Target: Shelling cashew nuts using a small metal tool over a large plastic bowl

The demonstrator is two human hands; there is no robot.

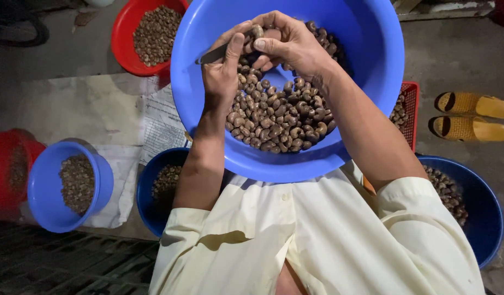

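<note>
Head view, looking down into a large blue basin resting on the lap, part-filled with brown cashew nuts.

Left hand: fingers curled shut around a small knife; the dull blade pokes out to the left, thumb lying along it towards the nut.

Right hand: thumb and fingertips pinching a single cashew nut, held above the heap, just at the tip of the left thumb. Both hands meet over the far half of the basin.

Surroundings: red basin of nuts at upper left; small blue bucket at left; dark blue basin under the left elbow; another at right; red crate; yellow sandals on the floor.
</note>
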